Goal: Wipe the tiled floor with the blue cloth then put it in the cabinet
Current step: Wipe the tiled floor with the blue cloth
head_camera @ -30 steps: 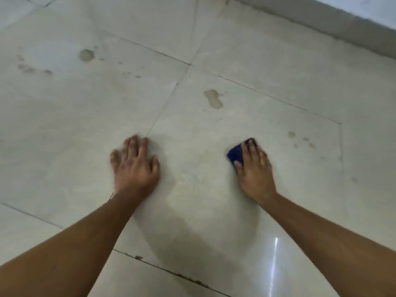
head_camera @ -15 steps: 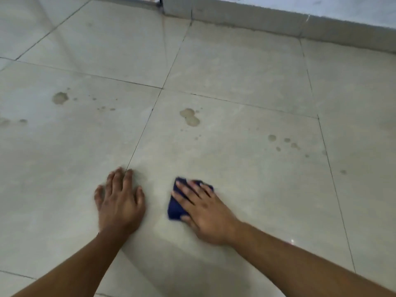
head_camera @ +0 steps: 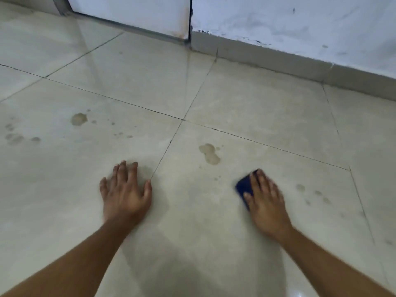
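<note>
The folded blue cloth (head_camera: pixel 244 187) lies flat on the pale tiled floor (head_camera: pixel 257 116), mostly covered by my right hand (head_camera: pixel 265 200), which presses on it with straight fingers. Only the cloth's left edge shows. My left hand (head_camera: pixel 125 194) rests flat on the floor to the left, fingers spread, holding nothing. A brownish stain (head_camera: pixel 209 154) sits on the tile between and beyond the two hands. Smaller spots (head_camera: pixel 315 195) lie just right of the cloth.
More stains mark the left tile, the largest stain (head_camera: pixel 78 119) with small drops around it. A white wall (head_camera: pixel 300 24) with a grey skirting (head_camera: pixel 267 58) runs along the back right. A white panel (head_camera: pixel 132 13), perhaps a door, stands at the back left.
My right hand has slid the blue cloth to the right, away from my left hand. The view has tilted up, showing more wall. My left hand stays planted on the floor.
</note>
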